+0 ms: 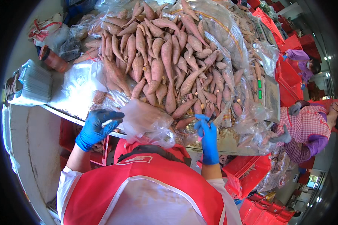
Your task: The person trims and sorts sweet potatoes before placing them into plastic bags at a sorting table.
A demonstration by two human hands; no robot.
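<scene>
My left hand [100,128], in a blue glove, has its fingers bent at the left edge of a clear plastic bag [146,121]. The bag bulges and looks blurred, overlapping the table's front edge. A small pale thing shows between those fingers. To the right of the bag is my right hand [208,140], also gloved in blue, its fingers bent round a small dark tool [212,116] that is mostly hidden. Beyond both hands lies a large heap of sweet potatoes [157,56], some with cut ends, partly on and beside clear plastic sheeting [219,28].
Clear plastic containers [35,83] stand stacked at the left, near a reddish bottle [53,59]. A scale [270,95] is at the right. Close by, a co-worker [301,126] wears grey gloves; another person [301,64] is farther off. A red crate [246,171] sits below the table edge.
</scene>
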